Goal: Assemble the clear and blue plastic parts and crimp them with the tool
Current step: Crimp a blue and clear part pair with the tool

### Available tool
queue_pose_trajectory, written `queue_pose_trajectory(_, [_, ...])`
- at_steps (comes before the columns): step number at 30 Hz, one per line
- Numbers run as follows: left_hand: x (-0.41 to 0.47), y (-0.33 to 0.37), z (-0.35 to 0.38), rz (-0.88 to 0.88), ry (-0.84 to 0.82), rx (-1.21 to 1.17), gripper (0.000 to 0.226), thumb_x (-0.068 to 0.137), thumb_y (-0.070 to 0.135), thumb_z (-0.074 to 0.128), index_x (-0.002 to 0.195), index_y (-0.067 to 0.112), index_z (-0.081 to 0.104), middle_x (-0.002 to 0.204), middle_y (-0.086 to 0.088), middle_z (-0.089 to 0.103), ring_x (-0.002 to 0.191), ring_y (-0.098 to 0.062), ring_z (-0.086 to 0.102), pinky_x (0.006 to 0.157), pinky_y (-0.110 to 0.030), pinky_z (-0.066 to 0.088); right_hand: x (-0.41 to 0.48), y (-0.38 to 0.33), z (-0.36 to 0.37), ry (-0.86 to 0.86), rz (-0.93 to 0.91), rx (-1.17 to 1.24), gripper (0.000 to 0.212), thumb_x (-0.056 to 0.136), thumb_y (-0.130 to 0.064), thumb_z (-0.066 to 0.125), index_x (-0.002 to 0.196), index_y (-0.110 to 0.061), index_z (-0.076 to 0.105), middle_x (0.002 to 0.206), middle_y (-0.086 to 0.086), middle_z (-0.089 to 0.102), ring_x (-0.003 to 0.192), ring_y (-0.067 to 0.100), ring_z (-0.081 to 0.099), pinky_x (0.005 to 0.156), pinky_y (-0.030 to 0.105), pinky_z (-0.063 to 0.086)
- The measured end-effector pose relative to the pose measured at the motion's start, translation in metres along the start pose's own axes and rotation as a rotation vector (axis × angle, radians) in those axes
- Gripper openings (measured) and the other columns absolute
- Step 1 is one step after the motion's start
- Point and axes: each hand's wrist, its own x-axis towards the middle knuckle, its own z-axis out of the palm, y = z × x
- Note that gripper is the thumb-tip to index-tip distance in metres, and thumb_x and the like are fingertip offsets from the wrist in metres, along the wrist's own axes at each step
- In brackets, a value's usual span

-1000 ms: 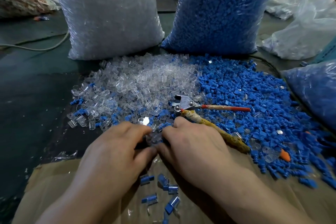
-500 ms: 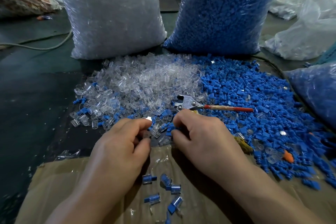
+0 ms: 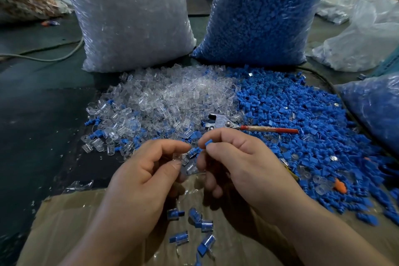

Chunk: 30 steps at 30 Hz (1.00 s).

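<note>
Only the person's hands and forearms were in view. The left hand [image 3: 142, 170] and right hand [image 3: 244, 162] were bare. The left forearm [image 3: 103, 233] and right forearm [image 3: 323, 233] were likewise uncovered as far as the lower edge of the frame. The left thumbnail [image 3: 176, 163] was cut short and broad. Knuckle creases showed plainly on both hands. Lighting was dim, and finer marks could not be made out.

I see the heap of clear plastic caps [image 3: 172, 97] left of the heap of blue plastic plugs [image 3: 306, 114], the red-handled metal crimping tool [image 3: 254, 128] lying where they meet. Two bulging plastic sacks [image 3: 129, 19] stand behind them.
</note>
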Motion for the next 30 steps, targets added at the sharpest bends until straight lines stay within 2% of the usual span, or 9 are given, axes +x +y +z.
queue_pose_trajectory(5, [0.003,0.002,0.001,-0.114,-0.019,-0.257,0.038,0.092,-0.002,0.061,0.084,0.034,0.072,0.074,-0.004,0.071,0.060,-0.017,0.068,0.051,-0.022,0.054,-0.001,0.001,0.000,0.073,-0.107,-0.050,0.009,0.087,-0.017,0.068,0.087,-0.022,0.075,0.058,0.001,0.049,0.057,0.020,0.041,0.052,0.036,0.032])
queue_pose_trajectory(10, [0.003,0.003,0.002,-0.122,-0.079,-0.390,0.016,0.081,0.016,0.064,0.088,0.025,0.075,0.069,-0.010,0.070,0.059,-0.016,0.065,0.050,-0.022,0.051,-0.005,-0.002,0.006,-0.024,-0.063,0.184,0.013,0.089,-0.004,0.066,0.083,-0.015,0.072,0.065,0.012,0.067,0.058,0.020,0.064,0.053,0.032,0.055])
queue_pose_trajectory(13, [0.002,0.001,0.003,-0.143,-0.118,-0.443,0.022,0.074,0.026,0.065,0.092,0.023,0.077,0.068,-0.009,0.069,0.059,-0.015,0.064,0.050,-0.021,0.049,-0.007,-0.002,0.007,-0.042,-0.095,0.200,0.009,0.086,0.000,0.067,0.081,-0.008,0.068,0.066,0.015,0.069,0.058,0.018,0.067,0.054,0.027,0.057])
queue_pose_trajectory(15, [0.003,0.000,0.002,-0.158,-0.132,-0.467,0.018,0.073,0.027,0.075,0.091,0.023,0.078,0.065,-0.008,0.067,0.057,-0.014,0.062,0.050,-0.020,0.049,-0.008,0.000,0.006,-0.018,-0.161,0.077,0.010,0.084,-0.002,0.070,0.084,-0.012,0.071,0.066,0.006,0.070,0.059,0.012,0.067,0.057,0.023,0.055])
queue_pose_trajectory(19, [0.004,-0.001,-0.001,-0.219,-0.136,-0.539,0.024,0.068,0.031,0.075,0.090,0.020,0.076,0.066,-0.012,0.065,0.056,-0.018,0.060,0.048,-0.023,0.049,-0.006,0.005,0.004,0.089,-0.325,-0.355,0.013,0.087,-0.023,0.070,0.094,-0.034,0.069,0.079,-0.005,0.070,0.072,0.013,0.067,0.072,0.043,0.057])
queue_pose_trajectory(22, [0.004,-0.002,-0.001,-0.216,-0.141,-0.555,0.016,0.073,0.021,0.071,0.088,0.019,0.076,0.065,-0.012,0.065,0.055,-0.018,0.060,0.047,-0.023,0.049,-0.007,0.006,0.004,0.122,-0.413,-0.515,0.010,0.084,-0.033,0.064,0.093,-0.035,0.067,0.083,-0.018,0.067,0.078,0.006,0.065,0.069,0.022,0.053])
queue_pose_trajectory(24, [0.002,-0.001,0.000,-0.202,-0.142,-0.531,0.014,0.075,0.019,0.069,0.086,0.019,0.076,0.066,-0.011,0.066,0.057,-0.017,0.061,0.048,-0.022,0.049,-0.008,0.007,0.004,0.134,-0.426,-0.570,0.006,0.085,-0.033,0.065,0.091,-0.032,0.067,0.084,-0.020,0.065,0.080,0.002,0.063,0.067,0.017,0.049])
queue_pose_trajectory(28, [0.000,0.003,0.001,-0.106,-0.061,-0.260,0.009,0.078,0.029,0.079,0.087,0.030,0.077,0.081,-0.007,0.074,0.070,-0.020,0.071,0.060,-0.030,0.059,-0.011,0.007,0.002,0.140,-0.461,-0.805,0.011,0.093,-0.040,0.058,0.094,-0.031,0.064,0.088,-0.018,0.061,0.086,0.002,0.058,0.071,0.019,0.046])
queue_pose_trajectory(30, [-0.002,0.006,0.000,-0.022,-0.018,-0.051,0.014,0.079,0.032,0.076,0.091,0.039,0.077,0.088,0.002,0.076,0.077,-0.017,0.072,0.066,-0.034,0.062,-0.012,0.005,0.004,0.130,-0.505,-0.932,0.024,0.096,-0.045,0.045,0.100,-0.030,0.063,0.092,-0.015,0.060,0.086,0.008,0.058,0.073,0.032,0.049])
